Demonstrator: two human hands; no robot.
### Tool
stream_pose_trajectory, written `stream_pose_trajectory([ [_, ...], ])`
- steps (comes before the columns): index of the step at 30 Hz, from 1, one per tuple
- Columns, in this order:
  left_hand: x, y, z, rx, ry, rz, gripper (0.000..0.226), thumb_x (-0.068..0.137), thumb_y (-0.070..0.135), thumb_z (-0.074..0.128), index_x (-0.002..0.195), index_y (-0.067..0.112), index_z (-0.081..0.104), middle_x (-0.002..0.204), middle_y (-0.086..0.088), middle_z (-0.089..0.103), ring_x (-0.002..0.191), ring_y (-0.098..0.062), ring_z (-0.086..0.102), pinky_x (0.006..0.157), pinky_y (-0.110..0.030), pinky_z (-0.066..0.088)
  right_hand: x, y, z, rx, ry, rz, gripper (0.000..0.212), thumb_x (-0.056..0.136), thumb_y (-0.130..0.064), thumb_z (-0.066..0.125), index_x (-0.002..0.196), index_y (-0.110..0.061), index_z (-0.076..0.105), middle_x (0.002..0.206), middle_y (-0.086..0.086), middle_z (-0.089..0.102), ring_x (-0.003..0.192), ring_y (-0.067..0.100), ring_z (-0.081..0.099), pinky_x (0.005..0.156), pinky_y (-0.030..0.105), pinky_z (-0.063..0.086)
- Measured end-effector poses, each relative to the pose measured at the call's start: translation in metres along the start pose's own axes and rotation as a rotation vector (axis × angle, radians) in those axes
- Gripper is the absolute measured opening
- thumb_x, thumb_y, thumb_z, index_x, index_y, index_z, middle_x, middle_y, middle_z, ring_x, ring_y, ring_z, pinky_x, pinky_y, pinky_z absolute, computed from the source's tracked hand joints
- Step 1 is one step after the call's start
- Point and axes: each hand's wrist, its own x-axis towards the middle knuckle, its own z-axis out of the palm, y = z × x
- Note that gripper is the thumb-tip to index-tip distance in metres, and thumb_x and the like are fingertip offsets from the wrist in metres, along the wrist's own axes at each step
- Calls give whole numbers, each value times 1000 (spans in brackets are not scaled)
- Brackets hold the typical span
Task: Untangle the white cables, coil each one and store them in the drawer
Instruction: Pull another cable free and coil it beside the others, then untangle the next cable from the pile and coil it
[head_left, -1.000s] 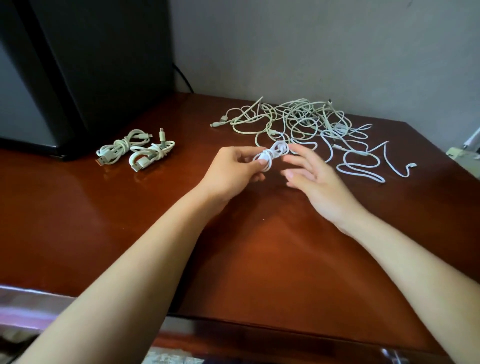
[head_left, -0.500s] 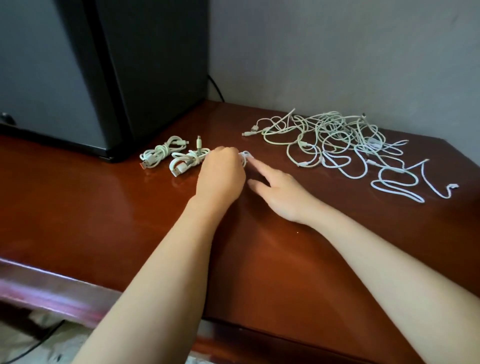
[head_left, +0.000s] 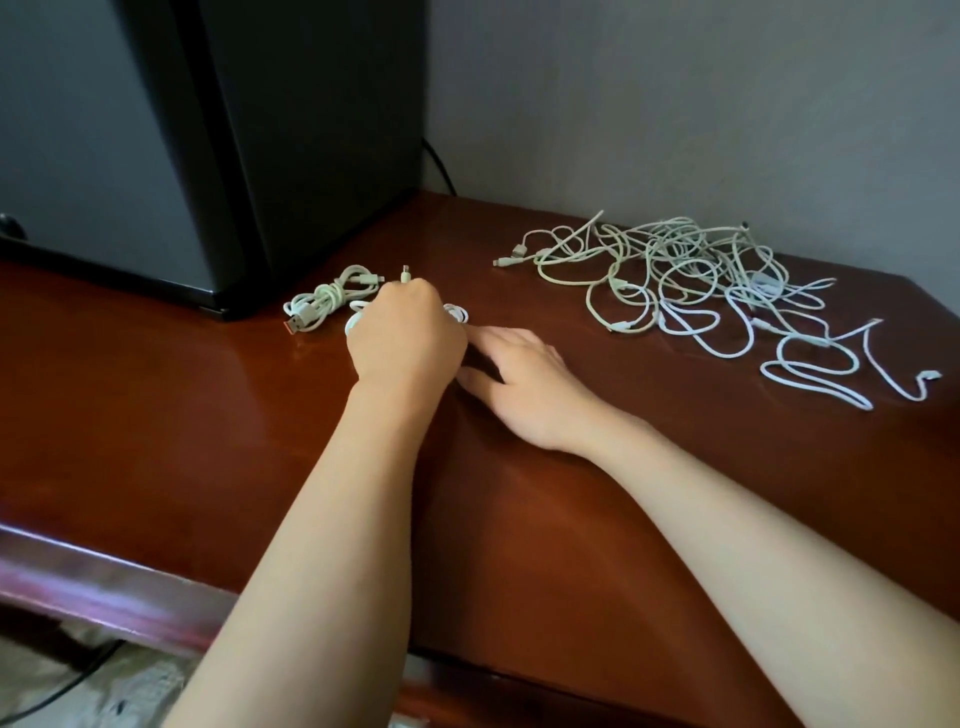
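Your left hand (head_left: 408, 338) is curled knuckles-up over a small coil (head_left: 457, 313), whose white loop peeks out on the side nearest your right hand. The fingers are tucked under and appear to be holding it against the counter (head_left: 156, 415). Your right hand (head_left: 524, 376) lies flat and relaxed just beside the left, its fingers straight, holding nothing, with the forefinger tip at the coil's loop. Just beyond your left hand, on the far side from the right, a finished bundle (head_left: 319, 306) lies in front of a black box (head_left: 291, 130). The loose tangle (head_left: 675, 275) is well off past your right hand, toward the wall. The drawer is not in view. These cables look light, thin and springy, so a coil will likely loosen if you let it go carelessly. Take it across the wrapped middle, not by a single loop. For the tangle, pick a free plug end and draw it out gently, as pulling hard would probably tighten the knots.
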Motion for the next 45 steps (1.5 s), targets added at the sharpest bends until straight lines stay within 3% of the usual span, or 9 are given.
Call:
stream_pose_trajectory([
  [4, 0, 1, -4, 32, 53, 10, 28, 95, 22, 48, 113, 8, 65, 115, -14, 57, 103, -36, 57, 68, -35, 36, -5, 3, -5, 89, 3, -17, 48, 97, -29, 50, 144, -24, 38, 147, -1, 41, 138, 21, 30, 113, 38, 24],
  [10, -7, 18, -7, 2, 153, 202, 30, 96, 30, 47, 111, 14, 66, 116, -9, 57, 103, -35, 58, 70, -36, 38, -30, 23, -31, 65, 50, -24, 43, 97, -28, 52, 139, -22, 46, 140, -3, 48, 132, 13, 38, 110, 26, 27],
  [18, -31, 71, 8, 34, -75, 592, 30, 95, 33, 45, 113, 18, 64, 116, -3, 57, 108, -33, 57, 77, -35, 43, -81, 81, -73, -109, 150, 47, 31, 93, -20, 59, 124, -18, 62, 124, -5, 60, 119, 11, 48, 98, 11, 24],
  [23, -40, 106, 19, 42, -220, 720, 30, 96, 32, 45, 115, 17, 62, 118, -2, 55, 112, -29, 55, 79, -34, 42, -102, 130, -101, -296, 306, 145, 28, 91, -15, 61, 118, -15, 66, 121, 2, 63, 118, 24, 50, 104, 33, 31],
  [27, -49, 125, 32, -68, -257, 734, 27, 96, 29, 46, 113, 17, 62, 115, -2, 55, 109, -28, 54, 78, -33, 41, -115, 158, -116, -357, 454, 378, 43, 90, -25, 63, 132, -20, 56, 140, 4, 49, 132, 27, 35, 108, 41, 25],
  [32, -61, 122, 47, -382, -86, 819, 24, 94, 18, 51, 114, 15, 64, 109, -1, 60, 98, -23, 58, 74, -31, 43, -134, 180, -126, -245, 345, 573, 73, 79, -54, 67, 143, -37, 37, 158, 1, 21, 145, 24, 13, 117, 45, 13],
  [35, -57, 113, 51, -465, -68, 832, 25, 90, 16, 53, 111, 13, 66, 99, 0, 60, 86, -25, 59, 72, -32, 47, -134, 181, -124, -230, 272, 561, 66, 80, -52, 66, 140, -39, 42, 159, 0, 18, 145, 25, 13, 118, 48, 14],
  [40, -56, 110, 48, -569, -73, 779, 29, 84, 20, 48, 104, 13, 68, 89, 6, 57, 80, -21, 59, 72, -37, 51, -123, 164, -115, -381, 218, 441, 40, 94, -31, 57, 130, -13, 56, 136, 6, 54, 127, 26, 47, 106, 38, 36],
  [45, -63, 115, 47, -621, -93, 738, 27, 87, 21, 50, 106, 14, 68, 86, 11, 50, 82, -20, 58, 74, -30, 46, -118, 130, -102, -282, 327, 282, 24, 88, -31, 66, 103, -13, 68, 103, 4, 63, 91, 23, 59, 84, 38, 47],
])
